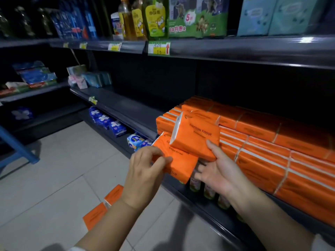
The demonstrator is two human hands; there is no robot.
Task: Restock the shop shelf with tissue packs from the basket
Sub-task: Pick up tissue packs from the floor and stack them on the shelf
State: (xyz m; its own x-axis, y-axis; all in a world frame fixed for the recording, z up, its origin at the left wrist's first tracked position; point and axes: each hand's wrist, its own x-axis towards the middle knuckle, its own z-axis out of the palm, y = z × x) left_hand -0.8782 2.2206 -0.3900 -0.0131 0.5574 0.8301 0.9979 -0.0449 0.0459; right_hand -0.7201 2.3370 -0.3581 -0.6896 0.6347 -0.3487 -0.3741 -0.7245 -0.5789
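Two orange tissue packs are held in front of the middle shelf (126, 113). My left hand (143, 176) pinches the left end of the lower pack (181, 167). The upper pack (195, 136), printed "COTTON TISSUE", stands tilted against the stack; my right hand (215, 169), palm up, holds it with the thumb on its front face and the fingers spread beneath. To the right, stacked rows of the same orange packs (272, 147) fill the shelf. More orange packs (101, 207) lie low beside my left forearm. No basket is in view.
The shelf's left stretch is bare dark metal with a price tag (92, 100). Below it stand blue-and-white packs (108, 122) and small bottles (208, 191). The upper shelf carries bottles and green packs (197, 17). A blue frame (20, 147) stands on the tiled floor at left.
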